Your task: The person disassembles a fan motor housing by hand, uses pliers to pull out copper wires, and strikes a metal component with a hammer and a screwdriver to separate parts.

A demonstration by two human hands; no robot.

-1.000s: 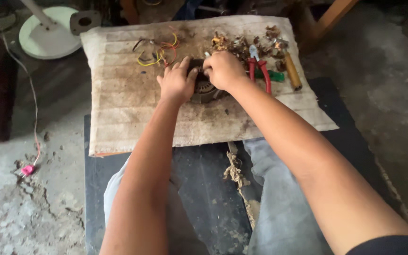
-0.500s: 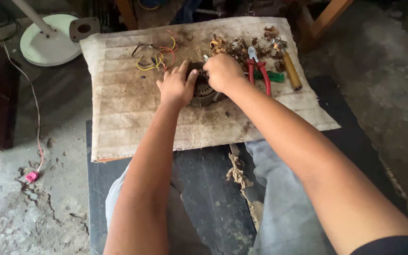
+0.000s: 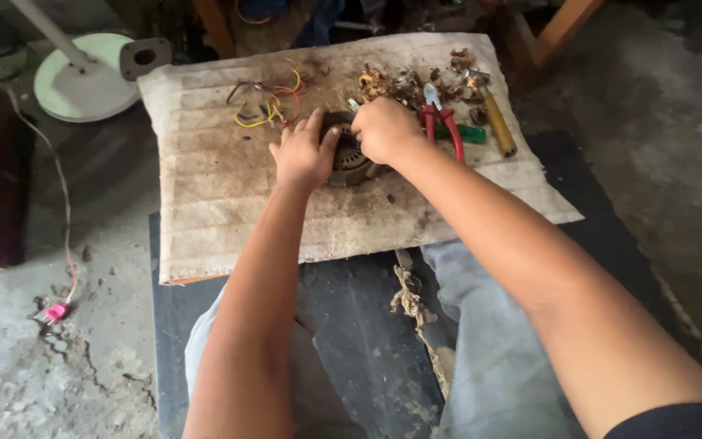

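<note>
On stained cloth (image 3: 229,203) over concrete floor (image 3: 34,358), hands grip a motor stator (image 3: 349,158).

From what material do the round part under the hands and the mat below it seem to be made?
The round part looks like dark, dull metal: grey ring, greasy sheen, seemingly a ribbed edge. Both the left hand and the right hand rest on it, hiding much. The mat seems woven cloth or sacking: beige, with striped weave lines and brown stains.
</note>
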